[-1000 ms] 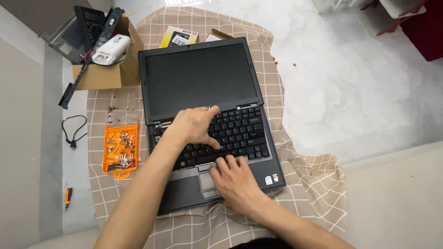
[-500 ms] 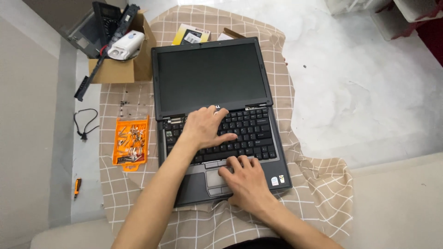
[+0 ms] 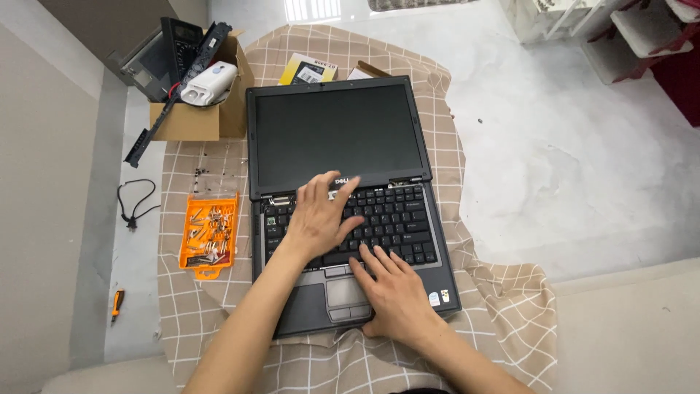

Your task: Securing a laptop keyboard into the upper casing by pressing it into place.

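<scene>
I am looking down on one open dark laptop that is lying on a beige checked cloth, its screen black and tilted toward the far side, its long axis running left to right.

My left hand is resting flat on the far left part of the keyboard, fingers spread and reaching toward the hinge strip just below the screen; it is gripping nothing, only pressing down. My right hand is lying palm-down at the near edge of the keys, just right of the touchpad, fingers splayed and pointing far-left, also empty. The two hands are close together, the left one farther from me, the right one nearer. The keyboard's far edge lies directly under the left fingertips, so that hand is the nearer one to it; the right one is covering the near edge.

Counting what is around: one orange tray of small screws and bits just left of the laptop, one cardboard box at the far left holding a white gadget and dark parts, one yellow-and-black packet beyond the lid, one black cable on the floor at left, and one small orange screwdriver near left. A few loose screws are lying between box and tray; too small to count.
</scene>
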